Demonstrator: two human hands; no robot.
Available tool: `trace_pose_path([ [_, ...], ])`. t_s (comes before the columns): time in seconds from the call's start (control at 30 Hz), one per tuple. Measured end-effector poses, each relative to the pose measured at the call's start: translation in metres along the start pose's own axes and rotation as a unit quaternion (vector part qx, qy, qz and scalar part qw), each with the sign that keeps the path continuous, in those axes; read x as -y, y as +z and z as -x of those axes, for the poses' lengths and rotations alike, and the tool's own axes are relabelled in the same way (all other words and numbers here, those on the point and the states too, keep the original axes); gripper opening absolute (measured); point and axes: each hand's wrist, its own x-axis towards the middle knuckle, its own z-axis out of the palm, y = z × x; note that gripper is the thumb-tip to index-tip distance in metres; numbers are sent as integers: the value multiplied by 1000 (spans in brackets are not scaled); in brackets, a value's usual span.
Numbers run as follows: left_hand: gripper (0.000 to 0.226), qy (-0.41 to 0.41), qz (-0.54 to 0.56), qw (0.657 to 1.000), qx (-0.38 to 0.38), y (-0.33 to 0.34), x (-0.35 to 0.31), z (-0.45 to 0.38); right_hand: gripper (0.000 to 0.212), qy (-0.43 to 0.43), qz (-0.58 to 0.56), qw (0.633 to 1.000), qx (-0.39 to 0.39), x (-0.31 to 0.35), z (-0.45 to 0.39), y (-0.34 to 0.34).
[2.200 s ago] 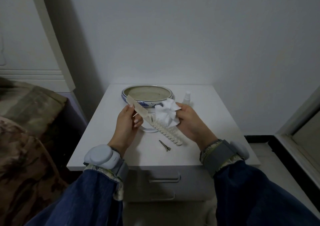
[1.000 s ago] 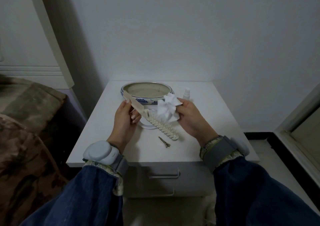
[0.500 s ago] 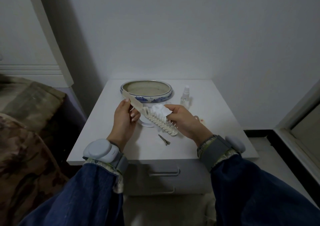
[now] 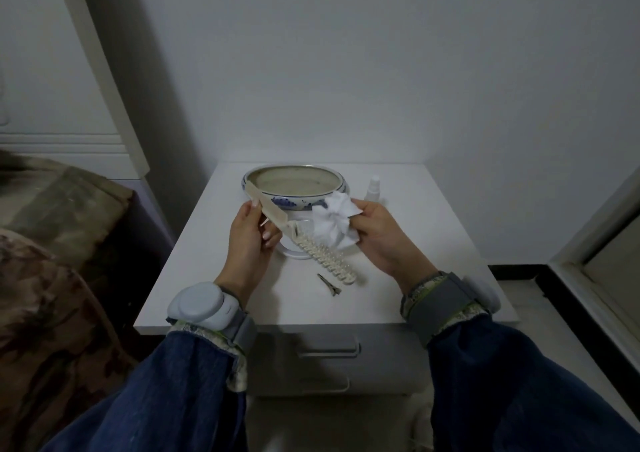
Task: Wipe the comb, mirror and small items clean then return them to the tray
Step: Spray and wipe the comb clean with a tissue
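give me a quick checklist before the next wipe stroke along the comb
1. Left hand grips the comb by its handle: ok.
2. Right hand holds the white tissue bunched against the comb's teeth: ok.
3. Comb is lifted off the nightstand: ok.
4. Blue-and-white tray is ready to take items back: ok.
5. Hair clip lies on the nightstand, out of the stroke's way: ok.
6. Comb is clean: cannot tell.
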Motion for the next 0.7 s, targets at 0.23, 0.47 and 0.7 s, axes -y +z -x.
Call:
trace_pose_path([
  [0.23, 27, -2, 25, 999, -24, 0, -2, 1, 37, 38, 60, 997, 12, -3, 4, 9],
  [0.47, 26, -3, 33, 999, -41, 3, -5, 3, 39, 26, 106, 994, 10, -2, 5, 11],
  [0.7, 27, 5, 14, 999, -50, 2, -3, 4, 45, 39, 99, 994, 33, -8, 4, 14],
])
